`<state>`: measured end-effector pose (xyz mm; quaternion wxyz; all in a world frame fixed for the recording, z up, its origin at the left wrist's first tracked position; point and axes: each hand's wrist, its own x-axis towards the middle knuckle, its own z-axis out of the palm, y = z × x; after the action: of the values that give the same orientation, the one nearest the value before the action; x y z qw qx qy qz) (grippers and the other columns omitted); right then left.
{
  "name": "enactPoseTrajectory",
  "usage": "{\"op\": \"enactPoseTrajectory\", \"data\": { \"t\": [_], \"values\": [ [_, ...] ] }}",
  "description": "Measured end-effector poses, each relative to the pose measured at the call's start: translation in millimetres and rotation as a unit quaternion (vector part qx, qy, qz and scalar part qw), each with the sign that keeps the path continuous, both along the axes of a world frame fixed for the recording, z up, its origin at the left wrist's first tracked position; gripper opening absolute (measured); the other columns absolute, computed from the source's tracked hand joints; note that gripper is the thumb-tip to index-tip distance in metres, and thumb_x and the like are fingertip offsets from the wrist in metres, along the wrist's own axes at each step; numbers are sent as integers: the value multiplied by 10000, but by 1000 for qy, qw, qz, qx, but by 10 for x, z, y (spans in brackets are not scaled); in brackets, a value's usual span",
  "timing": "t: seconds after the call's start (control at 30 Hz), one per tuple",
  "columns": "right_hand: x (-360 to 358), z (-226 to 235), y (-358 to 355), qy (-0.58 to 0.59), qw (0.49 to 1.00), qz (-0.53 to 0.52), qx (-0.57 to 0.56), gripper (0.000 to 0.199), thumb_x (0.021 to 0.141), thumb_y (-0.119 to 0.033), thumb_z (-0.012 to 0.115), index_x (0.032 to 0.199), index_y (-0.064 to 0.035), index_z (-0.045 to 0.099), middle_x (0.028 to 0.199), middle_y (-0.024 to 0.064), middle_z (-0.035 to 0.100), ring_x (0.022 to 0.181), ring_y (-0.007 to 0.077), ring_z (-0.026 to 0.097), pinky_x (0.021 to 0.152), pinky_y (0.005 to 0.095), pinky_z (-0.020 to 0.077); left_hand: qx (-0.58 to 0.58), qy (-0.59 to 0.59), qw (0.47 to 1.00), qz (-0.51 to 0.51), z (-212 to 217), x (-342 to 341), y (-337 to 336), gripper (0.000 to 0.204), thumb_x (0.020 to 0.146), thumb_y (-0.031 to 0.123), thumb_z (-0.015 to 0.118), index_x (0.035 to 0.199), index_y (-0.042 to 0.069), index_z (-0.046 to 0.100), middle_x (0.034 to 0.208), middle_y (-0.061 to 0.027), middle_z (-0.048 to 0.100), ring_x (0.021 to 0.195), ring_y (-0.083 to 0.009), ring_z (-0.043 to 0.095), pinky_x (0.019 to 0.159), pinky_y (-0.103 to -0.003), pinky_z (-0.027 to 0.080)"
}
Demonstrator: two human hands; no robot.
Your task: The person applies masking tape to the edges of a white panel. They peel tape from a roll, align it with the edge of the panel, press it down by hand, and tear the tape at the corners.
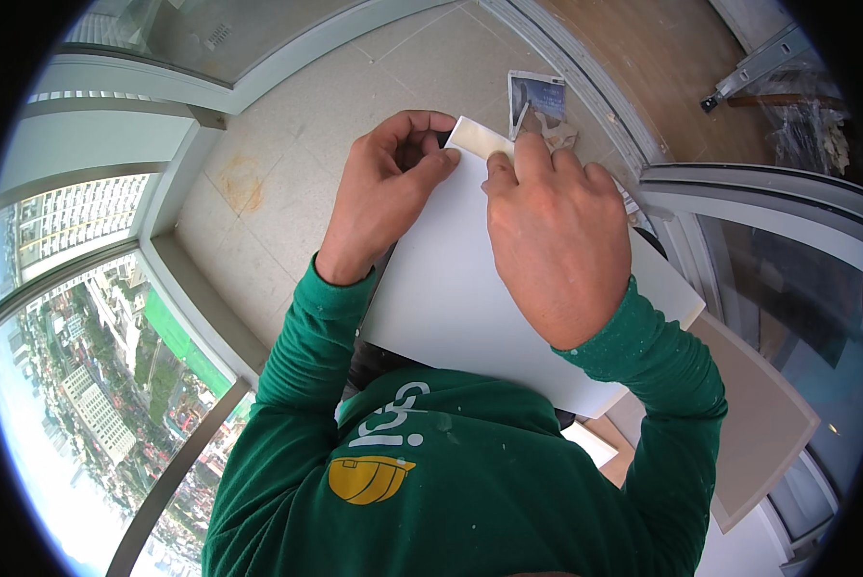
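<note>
A flat white board (460, 269) lies across my lap, its far edge pointing away from me. Along that far edge runs a short cream strip (480, 140). My left hand (385, 183) is closed on the board's far left corner, thumb on top and fingers curled behind, partly hidden. The fingers of my right hand (561, 226) are bent and pressed together at the strip's right part, covering it. Whether the strip is stuck to the board or loose I cannot tell.
Beyond the board, a printed packet (535, 101) and crumpled scrap lie on the tiled floor (287, 144). A beige panel (754, 413) leans at my right by the sliding door frame (759, 207). A metal bar (759, 62) and plastic wrap sit far right. Windows line the left.
</note>
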<state>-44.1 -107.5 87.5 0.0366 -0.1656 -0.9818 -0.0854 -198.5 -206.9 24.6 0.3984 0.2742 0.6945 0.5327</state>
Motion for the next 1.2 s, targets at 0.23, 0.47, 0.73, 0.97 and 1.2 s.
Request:
{"op": "enactPoseTrajectory", "data": {
  "t": [0.23,0.47,0.73,0.97,1.2],
  "values": [
    [4,-6,-3,-5,1000,-1,4,119,850,-147,767,902,-43,792,856,50,627,803,202,659,714,356,484,56,24,998,32,-24,49,5,310,929,42,702,1230,-29,715,850,13,614,770,-74,569,709,-230,487],
    [-8,-2,7,9,1000,6,5,99,868,-143,757,856,-53,796,833,49,628,780,202,663,708,358,491,23,33,997,61,-87,35,5,233,1083,128,603,1225,-2,735,1002,-62,738,847,-106,636,811,-274,550],
    [-6,15,25,5,1000,5,6,91,863,-144,753,842,-63,789,834,45,634,771,202,669,704,357,490,40,41,993,103,-87,70,110,304,1098,262,638,1175,-5,759,926,-47,731,795,-106,629,754,-272,541],
    [4,21,20,-6,1000,0,4,87,859,-144,751,840,-66,783,840,43,639,781,205,674,703,358,489,85,94,987,95,-137,115,197,279,1014,242,749,1095,-25,772,806,-31,714,703,-82,604,620,-245,501],
    [14,20,25,-3,1000,-1,10,98,877,-144,738,835,-66,779,842,43,646,780,201,676,703,358,490,62,143,984,88,-152,137,271,226,977,188,778,1046,-27,765,744,-17,670,642,-68,555,569,-248,467]
  ]
}}
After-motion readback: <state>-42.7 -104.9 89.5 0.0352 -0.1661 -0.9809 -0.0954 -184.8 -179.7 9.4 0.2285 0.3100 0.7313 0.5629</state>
